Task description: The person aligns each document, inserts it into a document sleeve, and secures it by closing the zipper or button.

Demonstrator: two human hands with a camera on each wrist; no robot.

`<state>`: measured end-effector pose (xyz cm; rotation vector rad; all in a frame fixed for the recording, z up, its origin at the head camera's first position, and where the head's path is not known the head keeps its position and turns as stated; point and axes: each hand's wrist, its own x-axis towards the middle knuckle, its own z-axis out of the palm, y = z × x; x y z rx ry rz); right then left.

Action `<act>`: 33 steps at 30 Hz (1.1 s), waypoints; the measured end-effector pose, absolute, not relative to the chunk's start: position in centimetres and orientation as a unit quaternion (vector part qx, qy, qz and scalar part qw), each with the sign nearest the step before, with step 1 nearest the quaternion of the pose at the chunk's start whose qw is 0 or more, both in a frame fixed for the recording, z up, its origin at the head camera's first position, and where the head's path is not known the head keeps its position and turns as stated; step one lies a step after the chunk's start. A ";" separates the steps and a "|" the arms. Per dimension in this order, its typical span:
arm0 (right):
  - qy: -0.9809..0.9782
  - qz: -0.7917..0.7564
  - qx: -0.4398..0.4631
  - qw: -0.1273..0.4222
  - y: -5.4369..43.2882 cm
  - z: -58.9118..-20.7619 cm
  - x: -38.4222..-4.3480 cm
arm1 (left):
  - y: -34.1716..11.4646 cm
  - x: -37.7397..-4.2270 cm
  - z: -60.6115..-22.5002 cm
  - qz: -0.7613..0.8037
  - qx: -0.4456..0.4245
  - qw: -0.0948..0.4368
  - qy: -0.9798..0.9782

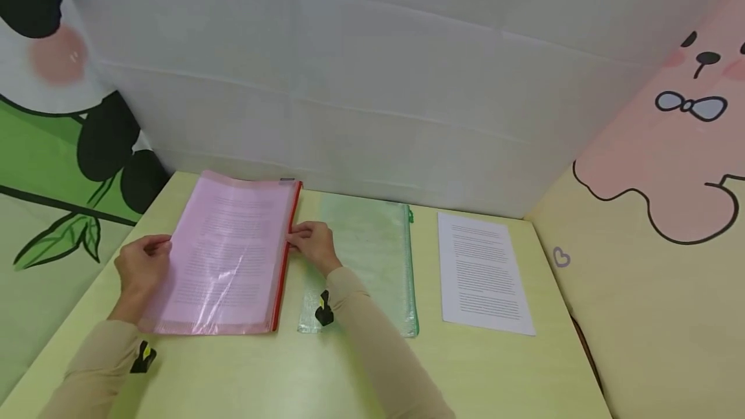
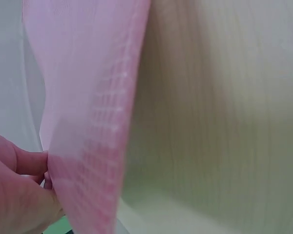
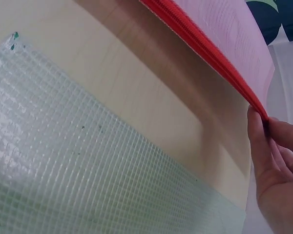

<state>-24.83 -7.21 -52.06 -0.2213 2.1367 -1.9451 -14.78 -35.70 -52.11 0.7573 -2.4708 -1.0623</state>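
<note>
Glossy pink folder (image 1: pixel 224 260) held above table (image 1: pixel 233 374), left side; my left hand (image 1: pixel 142 267) pinches its edge, my right hand (image 1: pixel 316 244) its ridged red zip (image 3: pixel 200 44). Print (image 1: pixel 241 225) inside illegible. Gridded green pouch (image 1: pixel 372 260) beside.

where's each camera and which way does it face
Head: on the head, facing forward and down at the table; left hand, right hand and sleeves show.
Left wrist: on that wrist, facing the pink folder; left hand shows.
Right wrist: on that wrist, facing the red zipper; right hand shows.
Wrist views share the pink folder.
</note>
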 end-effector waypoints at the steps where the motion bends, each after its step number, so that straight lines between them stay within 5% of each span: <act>1: 0.734 -0.663 -0.077 0.124 -7.4 -52.0 -24.8 | -35.8 -14.8 -52.1 -0.374 0.268 0.173 -0.871; 13: 0.759 -0.606 -0.140 0.190 -7.9 -52.4 -24.4 | -37.6 -14.7 -53.3 -0.360 0.282 0.181 -0.871; 33: 0.835 -0.501 -0.138 0.182 -8.0 -52.8 -23.3 | -38.4 -14.3 -54.6 -0.355 0.234 0.103 -0.899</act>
